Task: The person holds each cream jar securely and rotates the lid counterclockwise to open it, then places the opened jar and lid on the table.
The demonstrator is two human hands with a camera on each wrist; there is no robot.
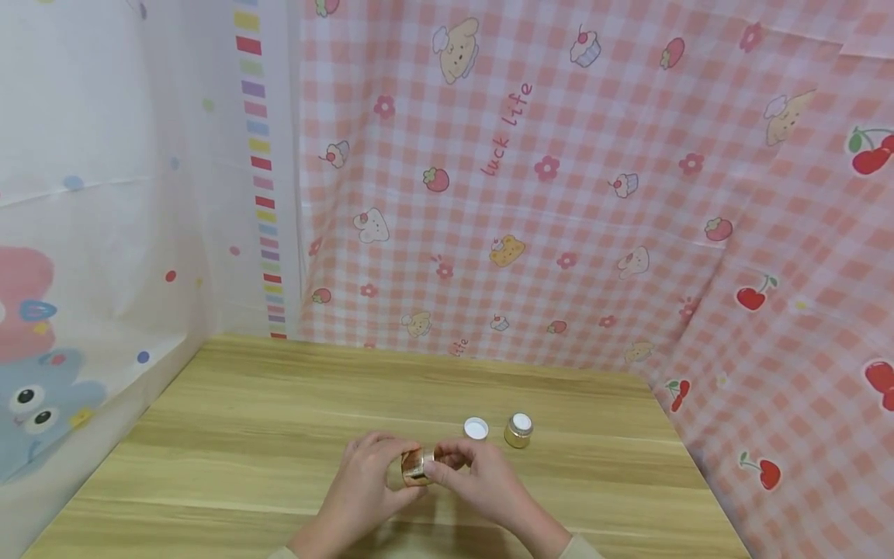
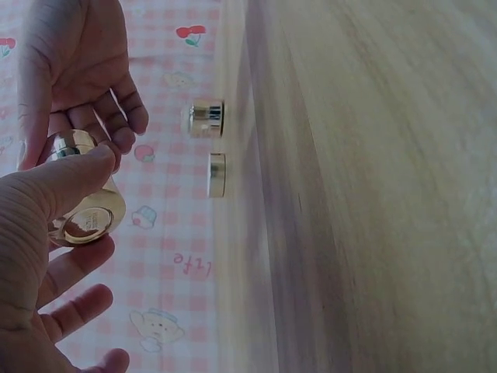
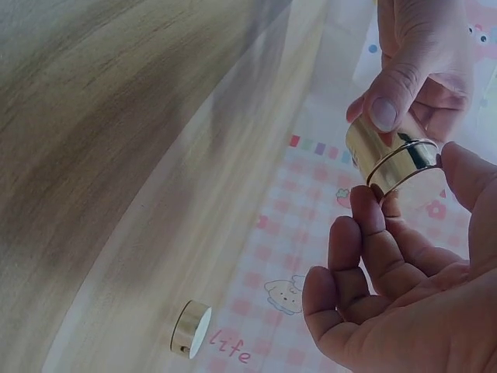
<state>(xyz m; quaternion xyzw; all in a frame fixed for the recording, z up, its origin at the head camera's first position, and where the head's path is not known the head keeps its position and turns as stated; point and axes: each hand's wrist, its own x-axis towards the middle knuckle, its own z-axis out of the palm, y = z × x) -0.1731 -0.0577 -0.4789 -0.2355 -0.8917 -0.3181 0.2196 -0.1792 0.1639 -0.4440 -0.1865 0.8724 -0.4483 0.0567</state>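
A small shiny gold jar (image 1: pixel 414 467) is held up between both hands. The left hand (image 1: pixel 363 483) grips the jar's body; in the left wrist view its thumb lies across the side, and the round base faces that camera. With thumb and fingertips, the right hand (image 1: pixel 489 480) pinches the other end, above a seam visible on the gold band (image 3: pixel 418 158) in the right wrist view. Just beyond the hands, a gold cap (image 1: pixel 476 428) lies with its white inside up. Right of it stands a second gold jar (image 1: pixel 518 431) with a white top.
The wood-grain table (image 1: pixel 279 419) meets a pink checked cloth (image 1: pixel 559 217) at the back. A white printed cloth (image 1: pixel 105 194) hangs on the left, and a cherry-patterned one (image 1: pixel 803 373) on the right.
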